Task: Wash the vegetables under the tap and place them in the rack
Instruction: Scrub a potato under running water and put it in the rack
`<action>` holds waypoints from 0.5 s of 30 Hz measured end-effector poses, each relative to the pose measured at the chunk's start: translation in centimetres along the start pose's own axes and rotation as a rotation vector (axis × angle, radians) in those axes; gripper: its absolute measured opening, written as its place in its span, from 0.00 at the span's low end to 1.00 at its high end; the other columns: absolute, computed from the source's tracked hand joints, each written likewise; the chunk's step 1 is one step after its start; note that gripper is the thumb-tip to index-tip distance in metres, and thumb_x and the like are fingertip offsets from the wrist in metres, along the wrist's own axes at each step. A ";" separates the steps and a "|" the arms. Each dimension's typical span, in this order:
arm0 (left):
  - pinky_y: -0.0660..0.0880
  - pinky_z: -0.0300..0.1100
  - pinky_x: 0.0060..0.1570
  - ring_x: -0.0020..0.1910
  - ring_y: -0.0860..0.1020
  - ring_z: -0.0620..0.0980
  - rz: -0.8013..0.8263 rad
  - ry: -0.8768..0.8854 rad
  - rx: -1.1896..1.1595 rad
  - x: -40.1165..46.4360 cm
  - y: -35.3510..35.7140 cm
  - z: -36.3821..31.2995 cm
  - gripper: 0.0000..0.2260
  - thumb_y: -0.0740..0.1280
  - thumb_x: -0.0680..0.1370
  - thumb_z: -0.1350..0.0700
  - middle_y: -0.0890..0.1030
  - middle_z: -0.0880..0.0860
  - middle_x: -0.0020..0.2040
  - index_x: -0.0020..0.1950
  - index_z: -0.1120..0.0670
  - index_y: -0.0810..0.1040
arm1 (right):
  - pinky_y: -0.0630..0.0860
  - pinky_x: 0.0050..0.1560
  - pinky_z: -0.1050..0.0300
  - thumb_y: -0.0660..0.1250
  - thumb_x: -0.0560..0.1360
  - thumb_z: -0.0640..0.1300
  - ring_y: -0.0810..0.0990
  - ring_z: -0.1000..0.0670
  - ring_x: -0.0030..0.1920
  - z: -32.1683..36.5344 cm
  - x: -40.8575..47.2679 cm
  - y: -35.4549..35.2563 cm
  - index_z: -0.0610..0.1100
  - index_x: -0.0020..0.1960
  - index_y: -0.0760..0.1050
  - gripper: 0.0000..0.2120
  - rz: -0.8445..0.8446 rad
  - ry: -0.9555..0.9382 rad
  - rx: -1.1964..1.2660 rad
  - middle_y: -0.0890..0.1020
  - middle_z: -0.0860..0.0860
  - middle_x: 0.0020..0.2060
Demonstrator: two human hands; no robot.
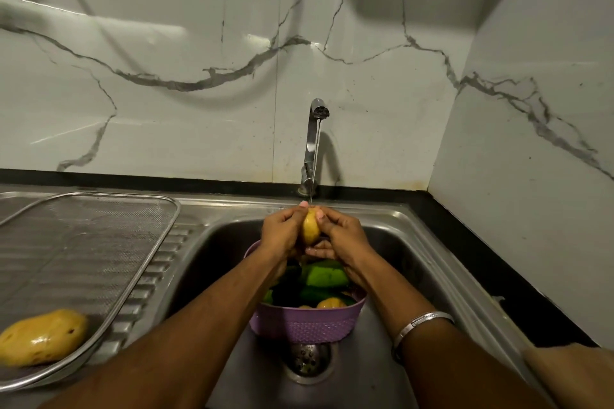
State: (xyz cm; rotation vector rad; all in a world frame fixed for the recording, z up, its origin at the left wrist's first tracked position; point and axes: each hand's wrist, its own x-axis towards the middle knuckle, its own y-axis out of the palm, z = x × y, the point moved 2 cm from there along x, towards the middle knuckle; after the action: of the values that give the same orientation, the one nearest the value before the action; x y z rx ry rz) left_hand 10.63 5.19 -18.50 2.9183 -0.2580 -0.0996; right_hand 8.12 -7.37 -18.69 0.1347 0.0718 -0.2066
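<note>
Under the tap [314, 143], both hands [282, 231] [342, 236] curl fingers round a wet potato [310, 227] that may slip into the basket [307, 322] below.

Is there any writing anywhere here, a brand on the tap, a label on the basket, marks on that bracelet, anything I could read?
None can be read.
Tap: plain metal, no brand visible.
Purple basket: only a woven pattern, no label.
Bracelet: some engraved marks, too small and blurred to tell whether they are letters.
Mesh rack, sink rim and marble wall: no text, only grey veins on the wall.
</note>
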 end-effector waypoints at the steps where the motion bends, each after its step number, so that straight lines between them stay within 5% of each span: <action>1: 0.82 0.59 0.52 0.53 0.84 0.57 0.077 0.012 0.030 -0.2 -0.1 -0.1 0.08 0.68 0.81 0.52 0.85 0.56 0.54 0.58 0.51 0.84 | 0.86 0.44 0.47 0.64 0.83 0.45 0.85 0.38 0.46 -0.1 0.1 -0.1 0.47 0.66 0.79 0.13 -0.012 0.008 0.006 0.83 0.36 0.55; 4: 0.83 0.53 0.52 0.56 0.84 0.54 0.218 0.102 0.112 -0.5 -0.3 0.2 0.11 0.69 0.80 0.60 0.84 0.55 0.56 0.61 0.50 0.81 | 0.85 0.39 0.50 0.64 0.84 0.45 0.87 0.40 0.44 -0.3 0.1 -0.4 0.46 0.67 0.79 0.13 -0.027 0.026 0.013 0.84 0.38 0.54; 10: 0.84 0.45 0.47 0.52 0.85 0.47 0.126 0.263 0.159 -0.4 0.0 0.3 0.09 0.70 0.79 0.51 0.86 0.49 0.52 0.59 0.46 0.83 | 0.84 0.35 0.52 0.62 0.85 0.44 0.88 0.41 0.40 0.6 -0.4 -0.5 0.46 0.64 0.78 0.11 -0.004 0.047 0.083 0.85 0.38 0.50; 15: 0.84 0.53 0.51 0.53 0.85 0.50 0.106 0.228 0.067 -0.6 0.4 0.5 0.08 0.70 0.80 0.50 0.86 0.50 0.53 0.59 0.45 0.83 | 0.85 0.44 0.48 0.63 0.84 0.45 0.88 0.38 0.46 0.5 -0.4 -0.8 0.45 0.66 0.79 0.13 0.009 0.046 0.104 0.85 0.37 0.52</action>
State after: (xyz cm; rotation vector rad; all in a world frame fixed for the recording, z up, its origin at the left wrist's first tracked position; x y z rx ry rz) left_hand 9.93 4.78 -18.90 2.9392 -0.3836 0.2609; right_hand 7.62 -8.09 -18.27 0.2434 0.1063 -0.1981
